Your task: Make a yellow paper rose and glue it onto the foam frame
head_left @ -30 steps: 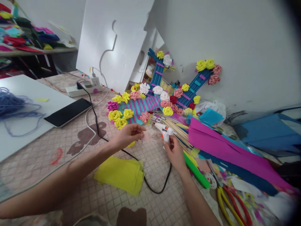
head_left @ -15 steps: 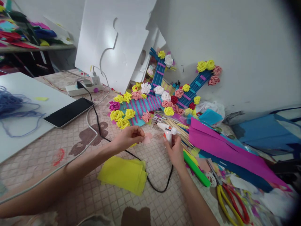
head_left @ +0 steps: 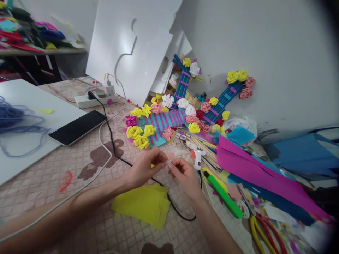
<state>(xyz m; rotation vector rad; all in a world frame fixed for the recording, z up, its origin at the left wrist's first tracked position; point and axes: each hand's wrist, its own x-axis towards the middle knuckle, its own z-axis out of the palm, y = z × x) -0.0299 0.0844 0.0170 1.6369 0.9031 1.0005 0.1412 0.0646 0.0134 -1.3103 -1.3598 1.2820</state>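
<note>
My left hand and my right hand meet fingertip to fingertip over the table. Both are closed in a pinch around something small and pale, too fine to make out. Just behind the fingertips lies a scrap of pale pink paper, partly covered. A white hot glue gun with an orange trigger lies beyond my right hand, untouched, its red light lit. Below my hands is a stack of yellow crepe paper. Behind them stands a blue guitar-like craft trimmed with yellow, pink and white paper flowers.
A black phone and a power strip lie to the left, with white and black cables crossing the table. On the right are wooden sticks, a green cutter, magenta paper and scissors with yellow handles.
My right hand has let go of the glue gun, which now lies on the table, and has moved left to my left hand's fingertips. The view has shifted slightly.
</note>
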